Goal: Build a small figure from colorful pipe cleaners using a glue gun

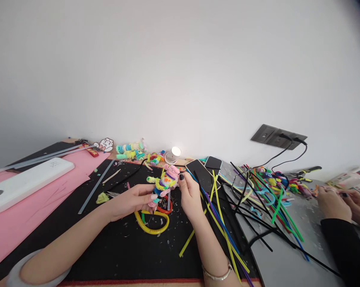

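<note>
Between my two hands is a small fuzzy pipe-cleaner figure (168, 179), with a pink top and bands of yellow, purple, blue and teal. My left hand (135, 201) pinches its lower end, thumb and fingertips closed on the blue and pink part. On the upper right side, my right hand (190, 195) has its fingers closed at the pink part; the exact grip point is partly hidden. Below the figure lies a pair of scissors with a yellow handle loop (151, 232) and a red inner edge. A yellow-green fuzzy scrap (102, 198) lies left of my left hand.
Loose pipe cleaners (218, 215) spread right of my right hand, near two phones (199, 172). A white device (30, 185) rests on pink sheets (6, 239) at left. A lit lamp (173, 154) stands by the wall. Another person's hands (335, 203) work at far right.
</note>
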A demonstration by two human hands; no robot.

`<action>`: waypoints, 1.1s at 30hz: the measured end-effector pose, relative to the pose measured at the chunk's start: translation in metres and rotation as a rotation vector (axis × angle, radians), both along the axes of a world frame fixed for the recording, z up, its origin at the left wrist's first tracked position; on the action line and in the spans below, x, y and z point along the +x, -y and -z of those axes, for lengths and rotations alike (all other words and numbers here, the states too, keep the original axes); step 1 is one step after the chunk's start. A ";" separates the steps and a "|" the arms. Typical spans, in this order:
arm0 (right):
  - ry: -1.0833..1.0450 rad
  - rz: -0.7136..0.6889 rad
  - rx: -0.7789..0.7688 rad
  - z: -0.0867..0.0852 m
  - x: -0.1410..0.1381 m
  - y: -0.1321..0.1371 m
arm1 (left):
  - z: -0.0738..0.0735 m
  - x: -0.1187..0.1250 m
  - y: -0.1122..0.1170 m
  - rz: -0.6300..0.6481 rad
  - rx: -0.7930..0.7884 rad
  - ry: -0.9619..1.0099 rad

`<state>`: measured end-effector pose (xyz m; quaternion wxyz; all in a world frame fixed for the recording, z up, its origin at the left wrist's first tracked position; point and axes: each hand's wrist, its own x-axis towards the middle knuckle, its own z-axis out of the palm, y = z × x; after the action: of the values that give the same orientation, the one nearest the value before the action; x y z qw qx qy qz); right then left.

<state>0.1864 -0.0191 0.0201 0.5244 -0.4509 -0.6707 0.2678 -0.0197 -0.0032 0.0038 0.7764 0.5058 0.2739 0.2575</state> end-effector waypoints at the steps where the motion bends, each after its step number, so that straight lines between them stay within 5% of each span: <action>1: 0.012 0.016 0.009 0.001 -0.001 0.000 | -0.001 0.000 0.000 -0.001 0.001 -0.003; 9: 0.004 0.111 0.054 0.009 -0.006 -0.001 | -0.005 0.005 0.003 0.004 0.035 -0.002; 33: -0.031 0.099 0.046 0.013 -0.006 -0.001 | -0.009 0.006 0.004 0.013 0.070 -0.053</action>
<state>0.1801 -0.0180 0.0075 0.5579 -0.4671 -0.6453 0.2329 -0.0134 -0.0071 0.0123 0.7525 0.5409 0.2819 0.2486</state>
